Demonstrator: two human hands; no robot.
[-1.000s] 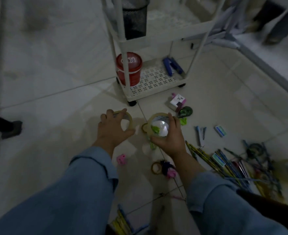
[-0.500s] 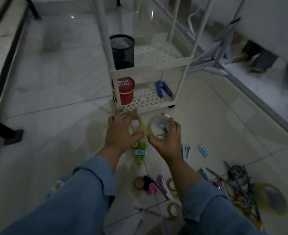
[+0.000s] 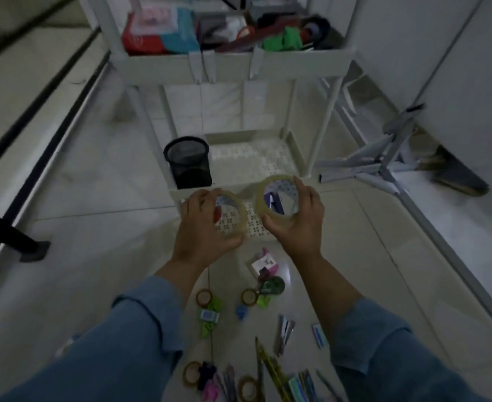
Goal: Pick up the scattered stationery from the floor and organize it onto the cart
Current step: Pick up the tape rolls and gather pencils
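My left hand (image 3: 201, 227) grips a clear tape roll (image 3: 236, 219), and my right hand (image 3: 300, 221) grips a second clear tape roll (image 3: 263, 198). Both rolls are held up side by side in front of the white cart (image 3: 239, 65), just before its middle shelf (image 3: 256, 158). Scattered stationery lies on the floor below my arms: small tape rolls (image 3: 204, 297), a green tape dispenser (image 3: 272, 285), green clips (image 3: 210, 326), staple strips (image 3: 285, 332), and pens and pencils (image 3: 276, 372).
A black mesh pen cup (image 3: 188, 161) stands on the middle shelf's left side. The cart's top shelf holds packets and mixed items (image 3: 163, 30). A folded white metal frame (image 3: 384, 158) lies on the floor to the right, against the wall.
Both hands lifted the two tape rolls from the floor and carried them up toward the cart. The view tilted upward, bringing the cart's top shelf into sight.
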